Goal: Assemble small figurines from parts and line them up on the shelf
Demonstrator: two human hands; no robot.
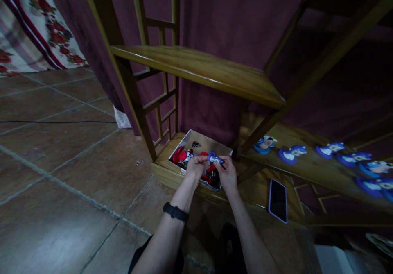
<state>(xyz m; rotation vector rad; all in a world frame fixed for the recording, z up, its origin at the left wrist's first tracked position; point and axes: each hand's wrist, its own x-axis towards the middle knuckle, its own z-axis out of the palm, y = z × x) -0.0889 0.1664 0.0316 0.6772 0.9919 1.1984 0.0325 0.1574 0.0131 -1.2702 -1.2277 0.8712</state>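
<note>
A small blue-and-white figurine [214,158] is pinched between my two hands, just above an open cardboard box [211,141]. My left hand [196,167] grips its left side with thumb and fingers. On its right side, my right hand [226,170] holds it with bent fingers. Inside the box lie several red, black and white pieces [181,155], partly covered by my hands. Their exact kind is too dark and small to make out.
Several blue-and-white figurines [291,154] stand on the wooden shelf at right. A phone [278,200] lies on the lower board. A wooden shelf board [196,67] juts out above the box. At left, a black cable [58,122] crosses the tiled floor.
</note>
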